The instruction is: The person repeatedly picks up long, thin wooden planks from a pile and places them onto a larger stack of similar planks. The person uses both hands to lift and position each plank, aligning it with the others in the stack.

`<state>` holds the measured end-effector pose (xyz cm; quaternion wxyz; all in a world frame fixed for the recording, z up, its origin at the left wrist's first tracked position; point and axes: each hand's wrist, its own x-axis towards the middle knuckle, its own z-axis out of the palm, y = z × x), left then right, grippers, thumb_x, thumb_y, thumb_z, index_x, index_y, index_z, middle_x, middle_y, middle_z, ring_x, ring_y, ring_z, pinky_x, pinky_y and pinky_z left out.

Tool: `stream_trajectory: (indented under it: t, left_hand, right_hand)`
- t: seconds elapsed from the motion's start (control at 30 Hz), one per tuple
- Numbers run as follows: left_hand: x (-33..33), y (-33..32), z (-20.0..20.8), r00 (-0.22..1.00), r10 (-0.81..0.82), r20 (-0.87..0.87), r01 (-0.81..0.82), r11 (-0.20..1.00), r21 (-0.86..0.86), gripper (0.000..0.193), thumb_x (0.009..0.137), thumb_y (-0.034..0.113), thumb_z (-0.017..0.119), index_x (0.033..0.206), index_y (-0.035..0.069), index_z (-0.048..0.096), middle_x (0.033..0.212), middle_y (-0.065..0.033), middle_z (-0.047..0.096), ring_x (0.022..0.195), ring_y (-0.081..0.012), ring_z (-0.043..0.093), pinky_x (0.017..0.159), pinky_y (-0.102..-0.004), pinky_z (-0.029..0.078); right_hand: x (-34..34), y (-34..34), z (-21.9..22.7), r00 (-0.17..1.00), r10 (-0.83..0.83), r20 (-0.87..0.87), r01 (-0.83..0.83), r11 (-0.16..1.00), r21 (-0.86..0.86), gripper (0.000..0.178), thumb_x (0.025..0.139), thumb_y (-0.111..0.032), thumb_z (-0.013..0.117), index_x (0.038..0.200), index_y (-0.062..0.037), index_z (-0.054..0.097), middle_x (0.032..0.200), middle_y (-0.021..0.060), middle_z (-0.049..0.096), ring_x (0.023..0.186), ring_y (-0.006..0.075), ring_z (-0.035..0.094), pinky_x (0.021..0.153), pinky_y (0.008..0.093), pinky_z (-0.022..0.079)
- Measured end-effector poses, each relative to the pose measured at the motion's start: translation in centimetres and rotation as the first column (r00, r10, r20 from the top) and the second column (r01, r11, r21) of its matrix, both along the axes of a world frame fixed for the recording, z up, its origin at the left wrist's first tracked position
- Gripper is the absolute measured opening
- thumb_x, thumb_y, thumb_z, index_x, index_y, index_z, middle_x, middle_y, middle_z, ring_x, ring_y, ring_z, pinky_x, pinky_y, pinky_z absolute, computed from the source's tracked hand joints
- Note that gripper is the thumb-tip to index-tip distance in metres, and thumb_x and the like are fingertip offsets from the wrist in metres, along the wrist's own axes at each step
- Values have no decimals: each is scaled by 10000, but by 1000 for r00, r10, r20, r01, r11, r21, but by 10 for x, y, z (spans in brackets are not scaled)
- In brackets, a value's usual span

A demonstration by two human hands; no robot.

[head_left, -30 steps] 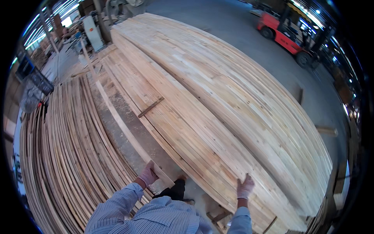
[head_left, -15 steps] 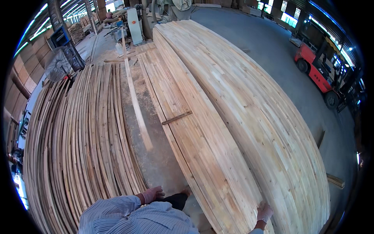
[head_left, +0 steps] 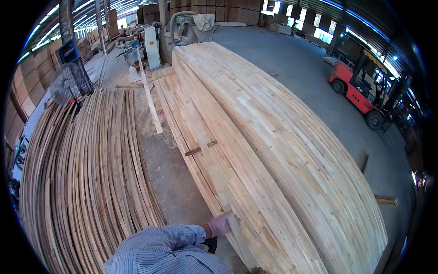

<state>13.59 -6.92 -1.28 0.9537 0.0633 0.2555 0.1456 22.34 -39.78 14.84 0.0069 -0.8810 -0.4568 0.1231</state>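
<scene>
My left hand (head_left: 221, 224), in a pale pinkish glove, is closed around the edge of a long, thin wooden strip (head_left: 242, 242). The strip lies slanted over the lower stack of boards (head_left: 269, 223), and its far part is blurred. At the bottom edge of the picture, my right hand (head_left: 258, 271) is by the strip's near end. Only a sliver of that hand shows, and its fingers are cut off. A short dark crosspiece (head_left: 200, 148) rests across the lower stack.
Rows of narrow planks (head_left: 100, 173) lie to the left. A taller pile of pale boards (head_left: 292, 137) fills the right. Another strip (head_left: 148, 98) extends from a machine (head_left: 152, 48) over sawdust. A fan (head_left: 66, 83) stands far left, a red forklift (head_left: 358, 91) far right.
My left hand has moved right from above the floor and taken hold of a strip. My right hand has come back from the boards toward the bottom edge. The strip by the machine has slid away.
</scene>
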Motion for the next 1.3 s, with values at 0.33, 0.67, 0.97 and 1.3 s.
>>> stream_trajectory:
  t: [0.33,0.67,0.97,1.3]
  left_hand:
    - [-47,-33,2,918,142,-371,-148,989,13,158,878,212,631,971,91,590,807,-115,642,730,-331,658,656,-529,558]
    - [-89,-62,-13,952,173,-250,-189,981,-41,208,918,245,599,1009,59,580,880,-160,646,838,-369,659,773,-551,563]
    - [-133,-44,-3,870,346,-351,-90,812,577,290,927,337,572,1086,96,596,991,-134,663,901,-351,657,829,-580,535]
    - [-172,67,-3,853,341,-395,-262,935,240,415,958,392,520,1268,130,606,1207,-81,681,1088,-301,656,961,-538,511]
  right_hand:
    - [-40,-118,-64,958,-278,-69,266,953,-142,395,905,-476,566,1093,-142,660,1051,117,677,905,353,667,754,524,525]
    - [-41,-125,-74,964,-249,-90,233,960,-155,412,909,-485,562,1114,-141,657,1081,119,673,932,353,663,772,524,524]
    - [-39,-120,-79,976,-192,-103,172,970,-171,427,912,-493,559,1133,-141,655,1108,121,669,957,353,660,788,525,523]
    - [-42,-110,-66,984,-120,-129,91,973,-210,444,915,-502,555,1154,-140,652,1139,123,665,985,353,657,806,525,522]
